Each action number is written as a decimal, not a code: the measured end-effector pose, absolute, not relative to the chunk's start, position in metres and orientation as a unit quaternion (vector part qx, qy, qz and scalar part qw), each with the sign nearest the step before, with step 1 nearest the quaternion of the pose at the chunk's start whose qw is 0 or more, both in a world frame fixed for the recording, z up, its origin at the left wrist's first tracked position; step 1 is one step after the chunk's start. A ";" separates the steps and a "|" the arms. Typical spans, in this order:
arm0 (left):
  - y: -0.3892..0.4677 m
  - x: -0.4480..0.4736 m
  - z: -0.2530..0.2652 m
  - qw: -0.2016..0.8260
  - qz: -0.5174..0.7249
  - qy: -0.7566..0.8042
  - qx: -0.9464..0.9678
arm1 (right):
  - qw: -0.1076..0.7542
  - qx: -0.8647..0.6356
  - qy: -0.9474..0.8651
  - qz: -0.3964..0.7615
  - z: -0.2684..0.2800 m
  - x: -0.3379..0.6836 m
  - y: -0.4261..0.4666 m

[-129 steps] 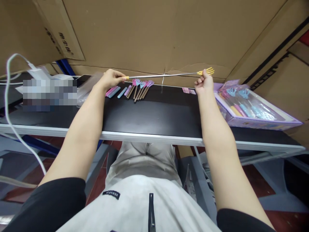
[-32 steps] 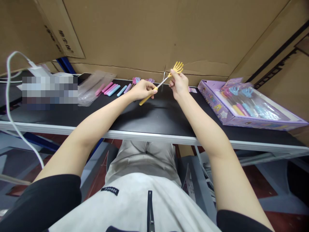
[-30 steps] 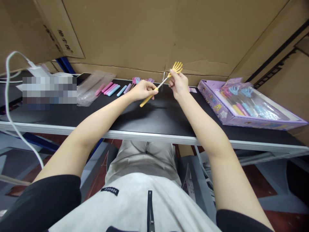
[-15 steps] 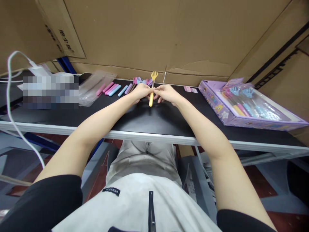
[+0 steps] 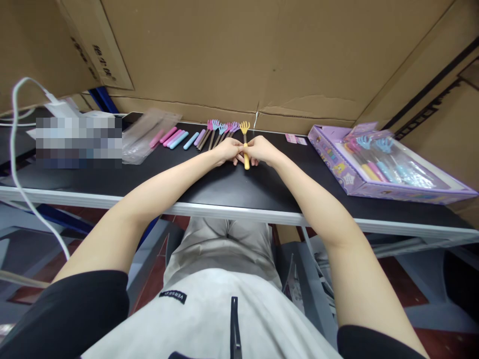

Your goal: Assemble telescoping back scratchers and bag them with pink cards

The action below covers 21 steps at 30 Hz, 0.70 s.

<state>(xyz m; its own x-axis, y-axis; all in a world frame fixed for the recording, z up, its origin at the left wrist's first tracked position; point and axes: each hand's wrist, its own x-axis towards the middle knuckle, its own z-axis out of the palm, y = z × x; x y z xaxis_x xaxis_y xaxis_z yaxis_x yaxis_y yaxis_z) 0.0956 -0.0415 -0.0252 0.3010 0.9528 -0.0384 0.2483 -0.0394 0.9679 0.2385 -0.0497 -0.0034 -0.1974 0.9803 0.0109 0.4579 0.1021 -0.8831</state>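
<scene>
The person is reaching both arms forward over the black tabletop [image 5: 235, 192], elbows flaring outward and forearms angling inward. The left hand [image 5: 229, 150] and right hand [image 5: 261, 150] are meeting near the middle, fingers curling, both pinching the yellow back scratcher [image 5: 244, 127] around its handle's upper end. Its claw is pointing away from the person, just right of the pink, blue and purple back scratchers [image 5: 222, 128].

Head view: above torso [image 5: 204, 321], facing forward and down; left hand [image 5: 229, 149], right hand [image 5: 261, 149] fairly near.
</scene>
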 end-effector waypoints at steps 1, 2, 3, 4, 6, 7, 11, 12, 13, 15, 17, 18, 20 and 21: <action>-0.043 0.097 -0.024 0.514 0.357 0.487 0.609 | 0.330 -0.542 -0.667 0.391 -0.005 0.239 -0.048; -0.045 0.098 -0.023 0.523 0.365 0.499 0.587 | 0.333 -0.541 -0.668 0.387 -0.007 0.240 -0.046; -0.048 0.099 -0.021 0.531 0.366 0.504 0.575 | 0.340 -0.541 -0.667 0.384 -0.008 0.241 -0.045; -0.051 0.100 -0.019 0.537 0.362 0.505 0.571 | 0.346 -0.546 -0.665 0.374 -0.008 0.241 -0.044; -0.055 0.100 -0.014 0.546 0.352 0.505 0.568 | 0.325 -0.578 -0.672 0.331 -0.006 0.244 -0.042; -0.057 0.100 -0.012 0.547 0.347 0.507 0.569 | 0.296 -0.600 -0.681 0.296 -0.004 0.245 -0.042; -0.060 0.100 -0.009 0.528 0.315 0.519 0.594 | 0.169 -0.654 -0.719 0.165 0.005 0.249 -0.043; -0.061 0.100 -0.009 0.517 0.306 0.522 0.606 | 0.154 -0.657 -0.723 0.148 0.006 0.250 -0.044; -0.061 0.100 -0.009 0.503 0.297 0.525 0.619 | 0.141 -0.660 -0.725 0.137 0.007 0.249 -0.044; -0.064 0.098 -0.006 0.455 0.271 0.535 0.658 | 0.121 -0.665 -0.728 0.117 0.008 0.248 -0.044; -0.066 0.093 0.004 0.367 0.225 0.550 0.716 | 0.108 -0.667 -0.730 0.099 0.008 0.248 -0.043; -0.067 0.087 0.011 0.305 0.193 0.560 0.746 | 0.102 -0.669 -0.731 0.094 0.007 0.248 -0.043; -0.066 0.067 0.029 0.164 0.113 0.578 0.792 | 0.088 -0.670 -0.731 0.093 0.007 0.248 -0.043; -0.064 0.051 0.039 0.097 0.076 0.595 0.795 | 0.081 -0.671 -0.731 0.093 0.007 0.248 -0.044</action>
<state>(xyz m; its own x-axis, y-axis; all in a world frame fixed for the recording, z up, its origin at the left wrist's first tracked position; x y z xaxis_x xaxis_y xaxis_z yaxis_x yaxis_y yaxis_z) 0.0515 -0.0638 0.0389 0.2812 0.9596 0.0065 0.9301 -0.2742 0.2446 0.2478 -0.0438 0.0072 -0.0852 0.9963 -0.0054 0.9662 0.0813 -0.2446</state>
